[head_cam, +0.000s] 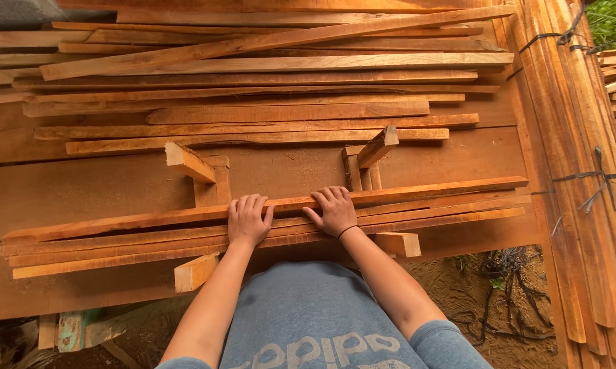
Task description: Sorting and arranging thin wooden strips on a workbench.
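Observation:
A small stack of long thin reddish wooden slats (116, 239) lies across two wooden cross blocks (195, 272) on a wide plank bench (82, 184). My left hand (248, 220) rests palm down on top of the slats, fingers curled over their far edge. A little to its right, my right hand (335, 210), with a dark band on the wrist, presses flat on the same slats. Both hands lie on the stack near its middle, about a hand's width apart.
A loose pile of more slats (253, 102) covers the far side of the bench. Tied bundles of slats (581, 171) run along the right. Below the bench edge are bare soil and dark wire (499, 301).

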